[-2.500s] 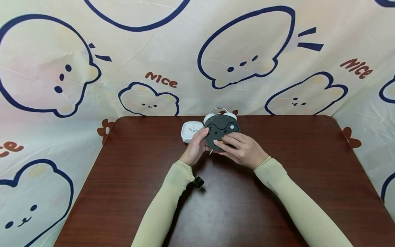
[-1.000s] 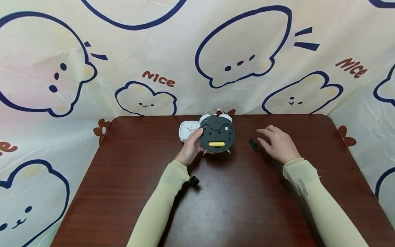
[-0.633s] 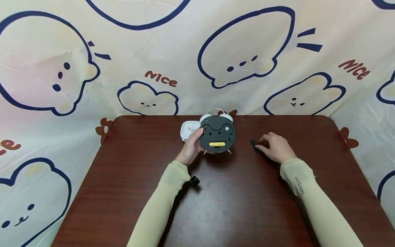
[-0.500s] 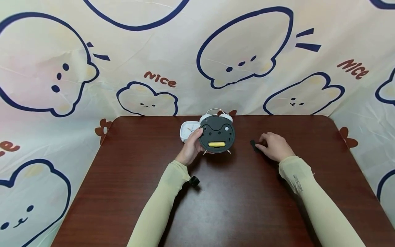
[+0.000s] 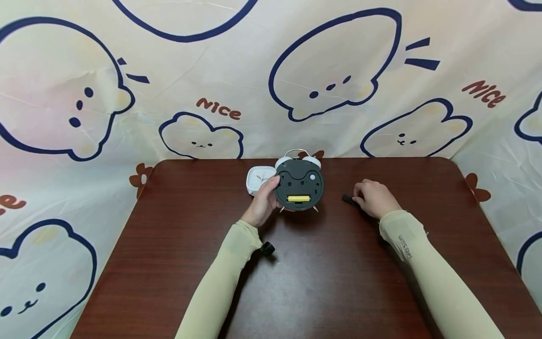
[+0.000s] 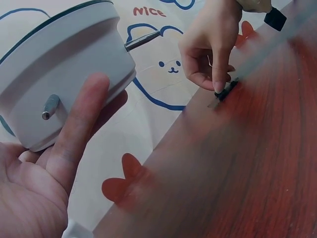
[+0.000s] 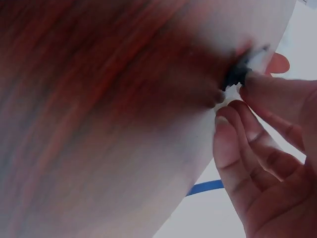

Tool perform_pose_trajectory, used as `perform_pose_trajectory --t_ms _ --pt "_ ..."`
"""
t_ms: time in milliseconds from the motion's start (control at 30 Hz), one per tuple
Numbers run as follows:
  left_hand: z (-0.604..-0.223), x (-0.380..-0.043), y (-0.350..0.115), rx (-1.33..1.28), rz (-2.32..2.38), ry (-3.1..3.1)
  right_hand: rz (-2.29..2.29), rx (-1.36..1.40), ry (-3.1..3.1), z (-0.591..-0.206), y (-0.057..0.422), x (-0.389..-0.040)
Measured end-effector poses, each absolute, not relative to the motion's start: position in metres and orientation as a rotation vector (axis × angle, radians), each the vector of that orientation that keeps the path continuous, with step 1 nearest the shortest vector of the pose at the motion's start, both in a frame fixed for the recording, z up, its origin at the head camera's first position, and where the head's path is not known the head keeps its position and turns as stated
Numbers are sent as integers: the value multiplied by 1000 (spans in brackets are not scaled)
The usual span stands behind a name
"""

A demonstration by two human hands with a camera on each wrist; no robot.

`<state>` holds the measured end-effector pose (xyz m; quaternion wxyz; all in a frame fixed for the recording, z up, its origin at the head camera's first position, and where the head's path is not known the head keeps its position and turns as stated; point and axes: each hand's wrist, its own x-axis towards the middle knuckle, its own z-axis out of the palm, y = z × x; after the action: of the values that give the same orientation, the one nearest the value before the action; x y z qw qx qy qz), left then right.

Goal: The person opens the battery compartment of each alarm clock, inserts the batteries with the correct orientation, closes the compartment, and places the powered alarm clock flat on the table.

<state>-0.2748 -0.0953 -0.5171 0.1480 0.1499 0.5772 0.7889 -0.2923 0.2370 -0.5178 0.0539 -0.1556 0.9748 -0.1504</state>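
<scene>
My left hand (image 5: 261, 202) holds a twin-bell alarm clock (image 5: 298, 181) with its dark back facing me. A yellow battery (image 5: 298, 198) lies in the uncovered slot low on that back. In the left wrist view the clock's white side (image 6: 74, 64) and two metal feet show, with fingers underneath. To the right, my right hand (image 5: 376, 200) pinches a small dark battery cover (image 5: 348, 199) close to the tabletop. Thumb and fingertip meet on the cover (image 6: 227, 91) in the left wrist view. The right wrist view shows the cover (image 7: 237, 74) blurred.
A white square clock (image 5: 257, 179) lies face up on the brown table (image 5: 322, 282), partly behind the left hand. A dark wrist camera (image 5: 267, 248) juts from the left sleeve. A printed cloth (image 5: 254, 94) hangs behind the table's back edge.
The right hand left the clock's back, exposing the battery, and went right to the cover on the table. It now pinches the cover, which has turned slightly. The left hand keeps holding the clock.
</scene>
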Motion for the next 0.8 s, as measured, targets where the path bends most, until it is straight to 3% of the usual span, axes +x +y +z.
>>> perform_pose_trajectory --t_ms 400,800 --pt "-516 -273 -98 404 2263 1682 -446 -525 2956 -514 233 -290" --pt "-516 -274 -97 395 2262 1665 -794 -438 3001 -506 233 -287"
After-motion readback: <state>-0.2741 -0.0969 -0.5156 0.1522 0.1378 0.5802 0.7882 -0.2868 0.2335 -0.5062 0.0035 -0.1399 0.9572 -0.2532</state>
